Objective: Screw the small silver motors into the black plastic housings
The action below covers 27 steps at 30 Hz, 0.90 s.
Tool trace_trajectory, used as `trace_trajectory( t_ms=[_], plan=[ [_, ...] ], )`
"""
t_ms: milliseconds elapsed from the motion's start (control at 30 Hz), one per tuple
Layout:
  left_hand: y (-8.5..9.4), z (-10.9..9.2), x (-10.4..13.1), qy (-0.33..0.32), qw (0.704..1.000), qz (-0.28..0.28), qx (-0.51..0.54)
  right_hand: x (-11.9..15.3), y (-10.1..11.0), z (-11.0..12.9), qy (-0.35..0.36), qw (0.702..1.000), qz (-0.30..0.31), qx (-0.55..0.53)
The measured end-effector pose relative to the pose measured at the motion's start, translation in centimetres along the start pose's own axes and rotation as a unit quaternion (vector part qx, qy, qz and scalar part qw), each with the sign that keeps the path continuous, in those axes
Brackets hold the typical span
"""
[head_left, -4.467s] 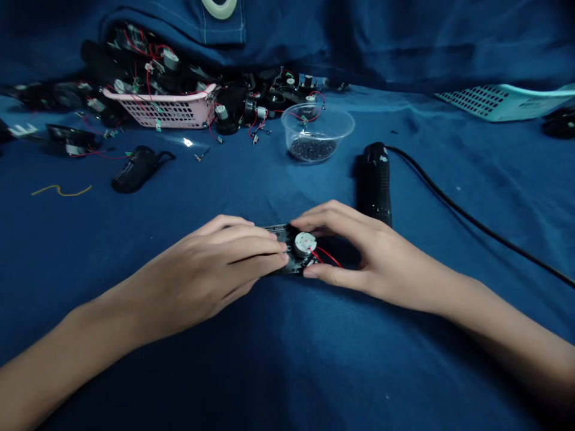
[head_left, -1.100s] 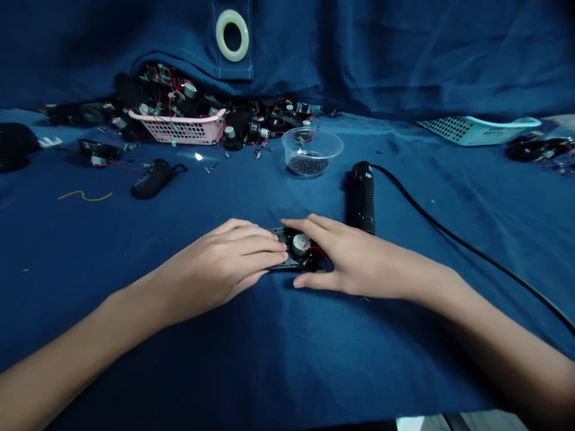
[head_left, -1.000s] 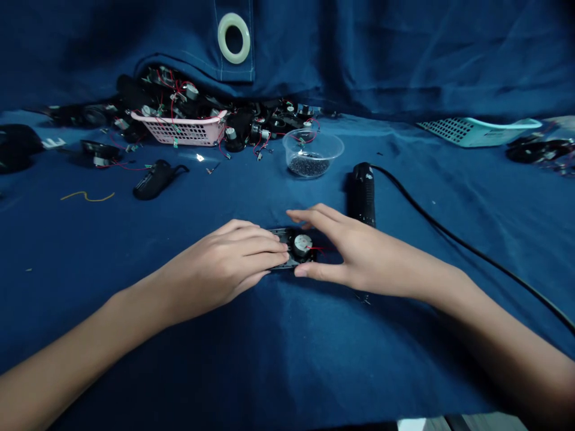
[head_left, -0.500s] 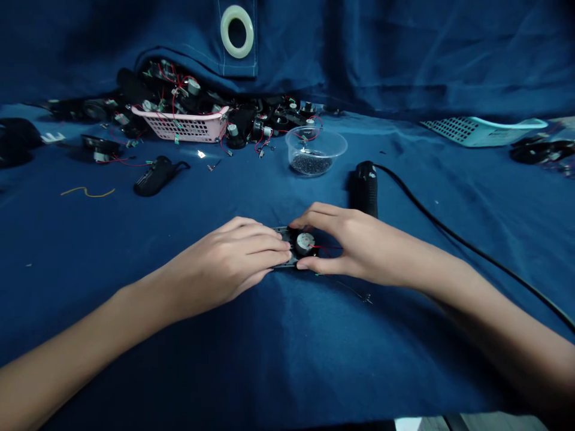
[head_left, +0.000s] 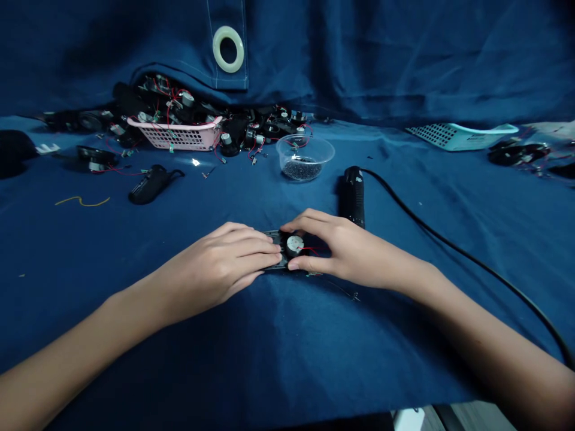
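Note:
Between my hands lies a flat black plastic housing (head_left: 272, 234) on the blue cloth. A small round motor (head_left: 295, 245) with a whitish top and red wires sits at its right end. My left hand (head_left: 224, 257) covers the housing's left part, fingers close together and pressed over it; its thumb is hidden. From the right, my right hand (head_left: 344, 245) spans that end, with thumb and fingertips on opposite edges around the motor. Thin wires trail on the cloth below my right hand.
A black corded tool (head_left: 353, 194) lies behind my right hand, its cable (head_left: 440, 239) running right. Farther back stand a clear tub (head_left: 305, 158) of small dark pieces, a pink basket (head_left: 179, 136) heaped with wired parts and a teal basket (head_left: 467, 136). A black handle-shaped part (head_left: 153, 184) lies left.
The camera view has shifted, so the scene sits slightly farther left and the background lower. Both hands keep nearly the same hold on the housing.

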<state>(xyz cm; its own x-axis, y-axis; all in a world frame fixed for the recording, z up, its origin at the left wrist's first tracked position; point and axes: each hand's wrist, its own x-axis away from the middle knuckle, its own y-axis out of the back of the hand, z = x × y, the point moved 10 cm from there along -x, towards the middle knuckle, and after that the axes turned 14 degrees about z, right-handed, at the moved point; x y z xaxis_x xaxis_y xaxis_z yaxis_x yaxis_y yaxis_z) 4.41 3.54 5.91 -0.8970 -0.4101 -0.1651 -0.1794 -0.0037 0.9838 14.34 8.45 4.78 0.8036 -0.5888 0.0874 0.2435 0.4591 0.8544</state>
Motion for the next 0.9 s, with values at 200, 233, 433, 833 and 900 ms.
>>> trace_trajectory(
  t_ms=[200, 233, 433, 833, 900],
  plan=[
    [-0.4, 0.3, 0.1, 0.005, 1.000, 0.004, 0.013, 0.6, 0.8, 0.3, -0.004, 1.000, -0.012, 0.018],
    [-0.4, 0.3, 0.1, 0.005, 1.000, 0.004, 0.014, 0.8, 1.1, 0.3, -0.009, 1.000, -0.017, 0.019],
    [-0.3, 0.3, 0.1, -0.001, 1.000, 0.000, 0.012, 1.3, 2.3, -0.1, -0.050, 0.999, -0.010, -0.014],
    [-0.2, 0.3, 0.1, 0.003, 1.000, -0.006, 0.019, 1.4, 1.7, -0.2, -0.053, 0.998, 0.019, -0.034],
    [-0.2, 0.3, 0.0, 0.002, 1.000, -0.005, 0.016, 1.4, 1.9, -0.2, -0.049, 0.998, 0.008, -0.038]
  ],
)
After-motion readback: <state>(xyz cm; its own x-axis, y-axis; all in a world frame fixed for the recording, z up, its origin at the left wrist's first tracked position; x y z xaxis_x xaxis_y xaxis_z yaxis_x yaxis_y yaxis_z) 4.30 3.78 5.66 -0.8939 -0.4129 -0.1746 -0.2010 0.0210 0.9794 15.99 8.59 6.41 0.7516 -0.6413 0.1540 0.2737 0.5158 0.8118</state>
